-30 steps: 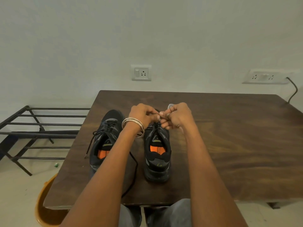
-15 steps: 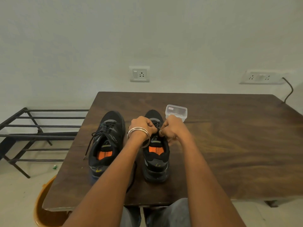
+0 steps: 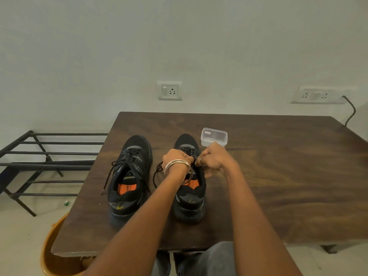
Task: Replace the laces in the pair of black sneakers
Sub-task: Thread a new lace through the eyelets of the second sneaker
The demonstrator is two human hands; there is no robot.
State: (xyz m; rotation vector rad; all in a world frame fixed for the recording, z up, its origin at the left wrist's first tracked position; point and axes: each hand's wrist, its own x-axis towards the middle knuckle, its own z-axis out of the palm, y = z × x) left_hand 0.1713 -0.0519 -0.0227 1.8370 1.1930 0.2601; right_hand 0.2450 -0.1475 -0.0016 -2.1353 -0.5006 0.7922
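On the dark wooden table [image 3: 278, 176], two black sneakers are set side by side with heels toward the person. The right sneaker [image 3: 190, 196] is being worked over its eyelets: the left hand [image 3: 177, 158] and the right hand [image 3: 214, 159] are both curled tightly around its black lace [image 3: 157, 172], one end of which is looped down beside the shoe. Compared with a second earlier, the hands have been drawn lower and closer to the tongue, and the clear plastic container [image 3: 214, 136], then hidden behind the knuckles, is now uncovered just beyond the right hand. The left sneaker [image 3: 129, 176] has been left in place, its lace [image 3: 108, 176] trailing over the side.
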